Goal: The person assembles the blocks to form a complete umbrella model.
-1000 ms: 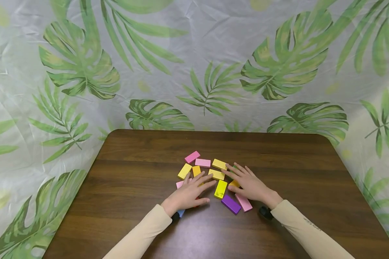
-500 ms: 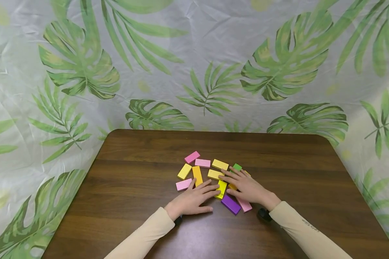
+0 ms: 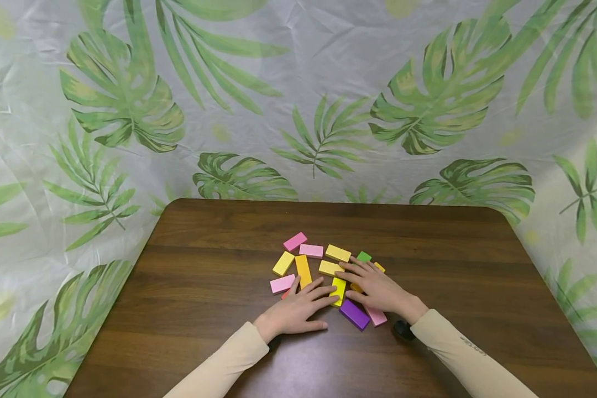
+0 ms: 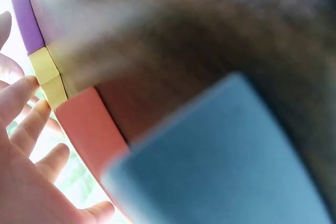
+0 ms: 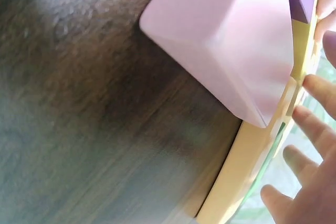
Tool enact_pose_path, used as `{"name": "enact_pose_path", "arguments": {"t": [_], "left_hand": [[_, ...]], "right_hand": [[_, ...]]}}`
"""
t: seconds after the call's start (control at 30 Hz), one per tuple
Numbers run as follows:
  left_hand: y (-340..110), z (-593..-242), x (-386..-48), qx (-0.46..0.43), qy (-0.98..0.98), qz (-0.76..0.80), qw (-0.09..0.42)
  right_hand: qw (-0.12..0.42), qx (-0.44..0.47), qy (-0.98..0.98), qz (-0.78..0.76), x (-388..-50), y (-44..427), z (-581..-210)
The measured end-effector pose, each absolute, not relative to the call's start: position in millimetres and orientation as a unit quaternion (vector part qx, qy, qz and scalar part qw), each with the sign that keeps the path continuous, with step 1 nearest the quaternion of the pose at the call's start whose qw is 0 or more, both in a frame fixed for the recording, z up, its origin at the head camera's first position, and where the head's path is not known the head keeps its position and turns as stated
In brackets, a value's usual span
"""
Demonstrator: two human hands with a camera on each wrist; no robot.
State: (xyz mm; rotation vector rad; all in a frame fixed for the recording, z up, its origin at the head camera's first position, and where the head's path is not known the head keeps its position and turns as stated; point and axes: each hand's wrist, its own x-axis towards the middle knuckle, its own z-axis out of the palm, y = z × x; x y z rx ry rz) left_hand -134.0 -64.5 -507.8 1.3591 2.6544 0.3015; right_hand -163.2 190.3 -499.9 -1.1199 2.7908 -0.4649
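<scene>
Both hands hover low over or rest lightly on a spread of coloured wooden-looking blocks; contact is hard to tell. My left hand (image 3: 294, 310) has its fingers spread, with tips near a bright yellow block (image 3: 337, 292) and an orange block (image 3: 303, 270). It hides most of a red block (image 3: 284, 295). In the left wrist view a blue block (image 4: 226, 166) lies beneath, beside that red one. My right hand (image 3: 380, 287), fingers extended, partly covers a light pink block (image 3: 376, 317) and reaches toward a pale yellow block (image 3: 330, 268). A purple block (image 3: 355, 314) lies between the hands.
Behind the hands lie a deep pink block (image 3: 295, 241), a light pink one, a yellow block (image 3: 282, 263), another pale yellow block (image 3: 338, 253) and a green block (image 3: 364, 256). The brown table (image 3: 199, 265) ends at a leaf-patterned cloth (image 3: 328, 72).
My left hand has drawn back toward the body and slightly right, uncovering the orange and light pink blocks. The right hand has shifted slightly left and nearer, showing the green block.
</scene>
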Motion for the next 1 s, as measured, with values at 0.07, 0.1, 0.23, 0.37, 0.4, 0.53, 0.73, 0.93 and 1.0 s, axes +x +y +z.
{"name": "enact_pose_path", "arguments": {"t": [0.07,0.1,0.23,0.37,0.4,0.53,0.73,0.93,1.0], "left_hand": [[-65,-508,-133,0.452,0.884,0.101,0.067],[-65,-508,-132,0.452,0.884,0.101,0.063],[-67,-508,-130,0.454,0.884,0.1,0.049],[-67,-509,-129,0.457,0.883,0.099,0.044],[-68,-509,-128,0.458,0.882,0.098,0.044],[-68,-510,-127,0.46,0.881,0.1,0.047],[-69,-509,-125,0.466,0.876,0.108,0.057],[-67,-509,-124,0.466,0.876,0.111,0.06],[-68,-509,-124,0.465,0.876,0.111,0.059]], "right_hand": [[0.046,-0.368,0.915,-0.158,-164,190,-500],[0.043,-0.368,0.915,-0.16,-164,190,-501],[0.031,-0.367,0.916,-0.157,-165,189,-502],[0.024,-0.366,0.917,-0.153,-165,187,-502],[0.024,-0.366,0.917,-0.154,-165,187,-502],[0.02,-0.364,0.919,-0.152,-165,185,-501],[0.009,-0.37,0.917,-0.147,-164,180,-500],[0.01,-0.375,0.917,-0.137,-162,174,-498],[0.011,-0.373,0.917,-0.141,-162,174,-499]]}}
